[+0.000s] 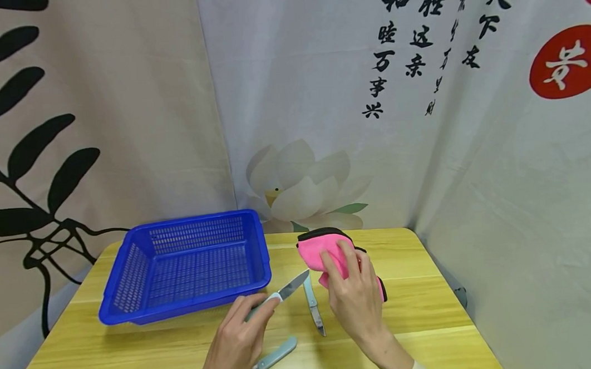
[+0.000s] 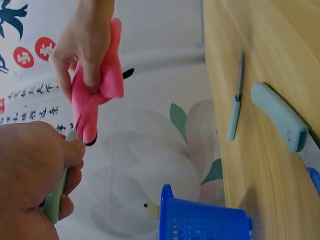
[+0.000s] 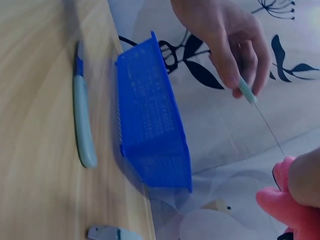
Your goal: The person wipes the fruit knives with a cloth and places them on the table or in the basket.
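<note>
In the head view my left hand (image 1: pixel 236 341) grips a small knife (image 1: pixel 293 285) by its pale blue-green handle, blade pointing up and right. A pink cloth (image 1: pixel 319 251) with black edging is bunched in my right hand (image 1: pixel 358 301), pinched between thumb and fingers. The knife's tip comes right up to the cloth; in the left wrist view the blade overlaps the pink cloth (image 2: pixel 85 107). Between the hands a second knife (image 1: pixel 310 296) lies on the table, blade toward me. Another knife (image 1: pixel 278 355) with the same handle lies nearer, partly hidden behind my left hand.
A blue plastic basket (image 1: pixel 187 313) with mesh sides stands at the left of the wooden table (image 1: pixel 422 311). Behind the table's back edge hangs a pale curtain (image 1: pixel 296 95) printed with a flower, leaves and characters.
</note>
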